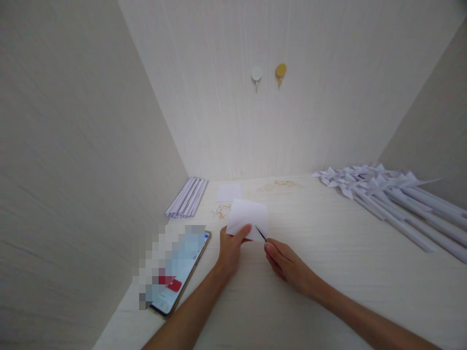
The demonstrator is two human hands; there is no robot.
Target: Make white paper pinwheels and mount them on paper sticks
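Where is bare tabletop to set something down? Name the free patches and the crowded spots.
Free: the pale tabletop between the right hand and the white paper pinwheels, and the near strip between the forearms. Crowded: the white paper square in the left hand, the smartphone, the rolled white paper sticks and the small paper square.

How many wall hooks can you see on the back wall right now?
2: a round white plastic hook and a round yellow plastic hook to its right, side by side, apart, high on the pale back wall. None looks hidden.
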